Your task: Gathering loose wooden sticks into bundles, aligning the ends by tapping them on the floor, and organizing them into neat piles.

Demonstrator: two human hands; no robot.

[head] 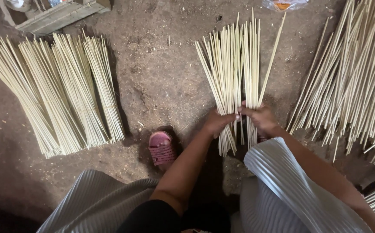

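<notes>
Hands meet over the dirt floor [161, 82]: the left hand [218, 122] and right hand [260, 117] are both clamped on a fanned bunch of bamboo sticks [233, 69]. Tied stick bundles [58, 92] lie far left, a loose stick pile [351, 82] right, a pink sandal [161, 148] nearby.

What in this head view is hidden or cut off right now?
- Loose stick pile: cut off by the right edge.
- Plastic bag: cropped by the top edge.
- Wooden frame: mostly beyond the top edge.
- Held sticks: gripped parts hidden by left hand and right hand.
- Right foot: behind the sticks and grey garment.
</notes>
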